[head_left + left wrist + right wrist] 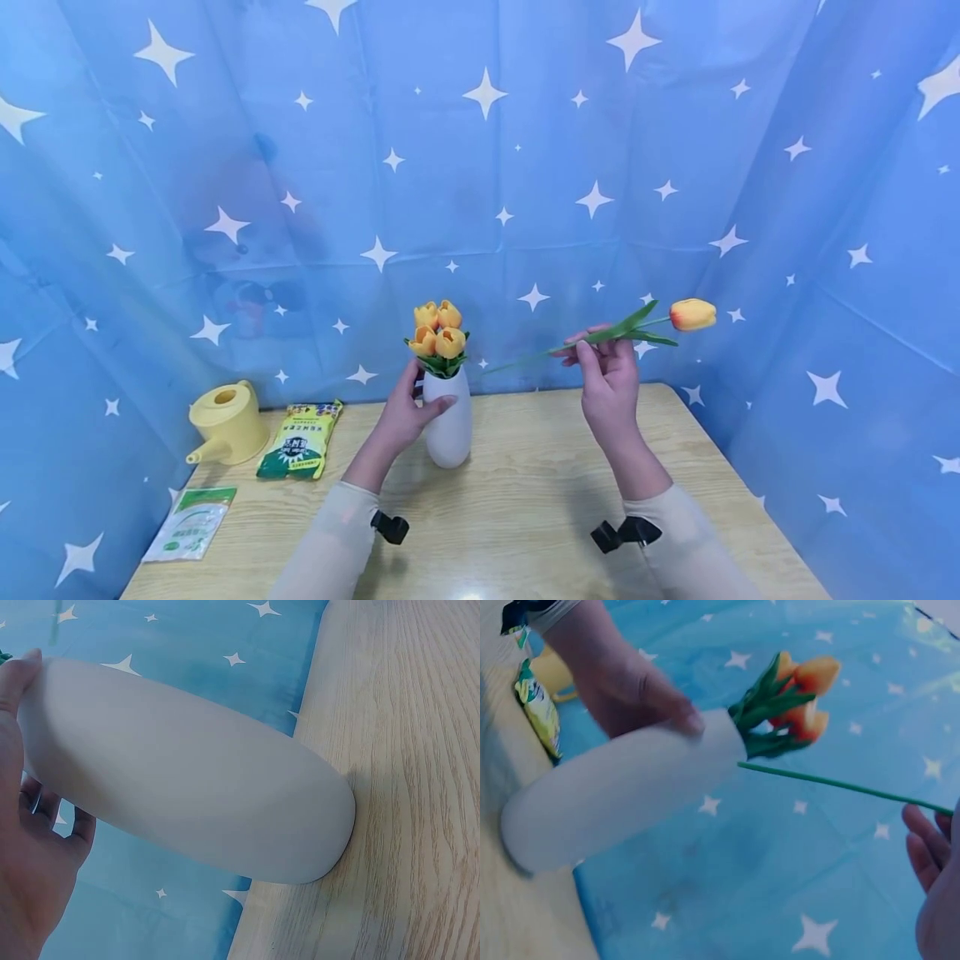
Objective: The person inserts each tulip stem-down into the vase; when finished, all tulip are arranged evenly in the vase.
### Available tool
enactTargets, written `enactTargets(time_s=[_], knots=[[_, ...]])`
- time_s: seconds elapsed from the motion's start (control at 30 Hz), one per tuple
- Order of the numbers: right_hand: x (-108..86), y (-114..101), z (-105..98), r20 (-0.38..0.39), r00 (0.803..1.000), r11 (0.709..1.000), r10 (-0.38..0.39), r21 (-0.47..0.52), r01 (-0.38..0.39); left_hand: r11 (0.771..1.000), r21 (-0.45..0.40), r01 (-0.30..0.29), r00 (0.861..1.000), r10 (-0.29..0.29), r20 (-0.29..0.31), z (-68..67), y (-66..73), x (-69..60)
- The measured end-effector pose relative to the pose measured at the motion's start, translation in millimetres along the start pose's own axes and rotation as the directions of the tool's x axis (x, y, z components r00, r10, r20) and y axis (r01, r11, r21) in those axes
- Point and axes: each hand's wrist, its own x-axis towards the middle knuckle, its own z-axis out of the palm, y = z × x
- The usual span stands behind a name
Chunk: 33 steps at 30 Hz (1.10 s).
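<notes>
A tall white vase point(448, 429) stands on the wooden table, with several yellow-orange tulips point(450, 342) and their green leaves in its mouth. My left hand point(401, 417) grips it near the top, thumb across the front; the left wrist view shows the vase's smooth side point(195, 765). To the right, above the table, my right hand point(611, 387) pinches the stem of a single artificial tulip point(693, 315), its bloom pointing right. The thin green stem point(817, 780) reaches leftward, and in the right wrist view its end appears near the vase's rim; whether they touch I cannot tell.
At the table's left stand a yellow watering can point(228, 425) and a yellow-green packet point(302, 442). A flat white-green sachet point(191, 525) lies nearer the left edge. Blue star-patterned curtain point(480, 183) hangs behind the table and on both sides.
</notes>
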Motion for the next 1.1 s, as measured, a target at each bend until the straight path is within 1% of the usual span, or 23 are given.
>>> enactTargets(time_s=[0.13, 0.27, 0.43, 0.6, 0.7, 0.8, 0.93, 1.0, 1.1], knots=[[7.3, -6.8, 13.0, 0.001, 0.999, 0.997, -0.035, 0.064, 0.035, 1.0, 0.001, -0.007, 1.0, 0.007, -0.002, 0.6, -2.1, -1.1], [14.4, -10.2, 23.2, 0.027, 0.998, 0.996, -0.059, 0.064, 0.057, 1.0, 0.005, -0.009, 1.0, 0.009, -0.004, 0.1, -2.5, -0.7], [20.4, -12.3, 29.8, 0.067, 0.995, 0.998, -0.067, 0.006, 0.067, 1.0, 0.009, -0.007, 1.0, 0.007, -0.005, 0.3, -3.3, -0.5], [29.8, -17.0, 35.8, 0.122, 0.988, 0.994, -0.089, -0.059, 0.097, 1.0, 0.001, -0.007, 1.0, 0.007, 0.0, -0.2, -4.0, 0.5], [37.7, -21.3, 41.5, 0.168, 0.983, 0.993, -0.078, -0.077, 0.092, 1.0, 0.001, 0.002, 1.0, -0.002, -0.001, -0.4, -3.4, 0.6], [46.3, -26.4, 48.5, 0.22, 0.974, 0.993, -0.048, -0.095, 0.07, 1.0, 0.005, 0.003, 1.0, -0.003, -0.003, -0.5, -3.4, 0.8], [55.7, -32.1, 57.6, 0.283, 0.959, 0.99, -0.014, -0.133, 0.054, 1.0, 0.001, -0.011, 1.0, 0.011, -0.002, -0.1, -3.6, 1.0], [58.6, -33.9, 61.7, 0.306, 0.952, 0.985, -0.003, -0.161, 0.055, 1.0, -0.002, -0.016, 1.0, 0.016, 0.0, 0.2, -3.5, 0.9], [61.9, -34.9, 67.7, 0.338, 0.941, 0.98, -0.012, -0.185, 0.079, 1.0, -0.006, -0.016, 1.0, 0.016, 0.005, 0.2, -3.1, 0.6]])
